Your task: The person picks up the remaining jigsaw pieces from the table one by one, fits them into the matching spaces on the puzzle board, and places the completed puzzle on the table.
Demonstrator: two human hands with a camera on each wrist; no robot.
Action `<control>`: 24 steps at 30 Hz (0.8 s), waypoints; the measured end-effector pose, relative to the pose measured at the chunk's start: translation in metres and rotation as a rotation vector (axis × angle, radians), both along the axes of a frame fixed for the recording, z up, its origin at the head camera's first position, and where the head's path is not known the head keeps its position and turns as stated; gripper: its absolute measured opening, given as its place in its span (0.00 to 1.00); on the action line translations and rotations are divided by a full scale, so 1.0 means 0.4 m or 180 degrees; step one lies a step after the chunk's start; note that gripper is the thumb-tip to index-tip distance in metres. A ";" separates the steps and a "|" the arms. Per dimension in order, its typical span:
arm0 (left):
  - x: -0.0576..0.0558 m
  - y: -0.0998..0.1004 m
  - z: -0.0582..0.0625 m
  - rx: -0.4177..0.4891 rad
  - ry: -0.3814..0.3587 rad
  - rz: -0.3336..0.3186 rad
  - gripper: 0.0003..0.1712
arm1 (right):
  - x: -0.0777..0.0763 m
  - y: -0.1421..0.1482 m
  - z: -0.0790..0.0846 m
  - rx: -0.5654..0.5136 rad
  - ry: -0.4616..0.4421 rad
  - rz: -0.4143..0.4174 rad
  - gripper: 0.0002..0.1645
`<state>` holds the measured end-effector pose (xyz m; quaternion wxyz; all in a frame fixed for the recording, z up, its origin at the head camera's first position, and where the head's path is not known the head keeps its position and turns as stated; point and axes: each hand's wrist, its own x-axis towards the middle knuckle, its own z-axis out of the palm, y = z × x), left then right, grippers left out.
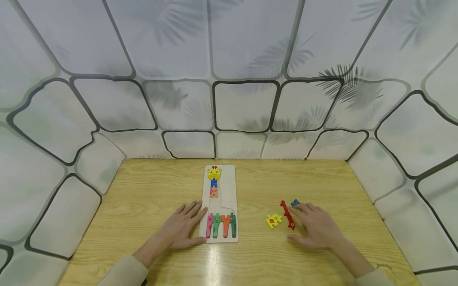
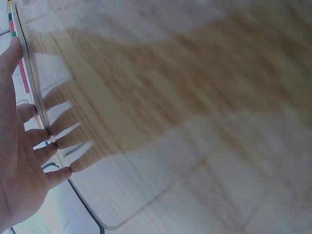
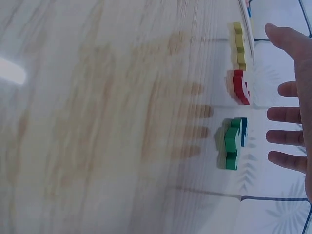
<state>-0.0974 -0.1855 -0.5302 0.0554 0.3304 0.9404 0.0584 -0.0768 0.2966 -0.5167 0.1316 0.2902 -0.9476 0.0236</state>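
A white giraffe puzzle board [image 1: 228, 186] lies on the table with a yellow giraffe head [image 1: 214, 173], a blue and a pink neck piece [image 1: 213, 192], and several coloured leg pieces [image 1: 225, 225] set in it. My left hand [image 1: 182, 228] rests with fingers spread along the board's left edge, thumb near its lower corner. My right hand [image 1: 316, 228] hovers with extended fingers over the loose pieces, holding nothing. Nearest to it are a long red piece [image 1: 288, 215], a blue piece [image 1: 295, 202] and a green piece [image 3: 232, 144], which the hand mostly hides in the head view. A yellow piece [image 1: 274, 221] lies farther left.
The wooden table [image 1: 161, 178] reaches back to a pale curtain [image 1: 243, 107] with stone outlines and leaf prints, which also encloses both sides. Bare table surface lies between the board and the loose pieces.
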 end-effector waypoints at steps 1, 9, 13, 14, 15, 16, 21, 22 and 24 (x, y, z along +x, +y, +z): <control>0.000 0.000 0.000 0.0003 -0.0004 0.0002 0.55 | 0.000 0.005 -0.001 -0.0001 0.0001 -0.0021 0.50; -0.002 -0.003 -0.006 0.0028 -0.0007 0.0002 0.55 | 0.007 0.041 -0.004 0.0031 -0.0122 -0.0238 0.51; -0.003 -0.002 -0.007 0.0018 0.0007 -0.0002 0.55 | 0.011 0.057 -0.003 0.0080 -0.0149 -0.0318 0.50; -0.004 -0.002 -0.007 0.0012 0.0010 -0.0003 0.55 | 0.012 0.061 -0.003 0.0096 -0.0152 -0.0335 0.50; -0.004 -0.002 -0.007 0.0010 0.0010 -0.0005 0.55 | 0.013 0.065 -0.003 0.0109 -0.0161 -0.0350 0.50; -0.003 -0.002 -0.006 0.0008 0.0008 -0.0006 0.55 | 0.014 0.069 -0.004 0.0118 -0.0157 -0.0360 0.50; -0.002 -0.001 -0.004 0.0012 0.0004 0.0000 0.55 | 0.020 0.090 -0.009 0.0130 -0.0134 -0.0383 0.50; -0.002 -0.001 -0.004 0.0006 0.0008 0.0003 0.55 | 0.021 0.094 -0.011 0.0118 -0.0140 -0.0393 0.50; -0.001 -0.001 -0.004 -0.0002 0.0021 0.0004 0.55 | 0.024 0.101 -0.013 0.0121 -0.0158 -0.0418 0.50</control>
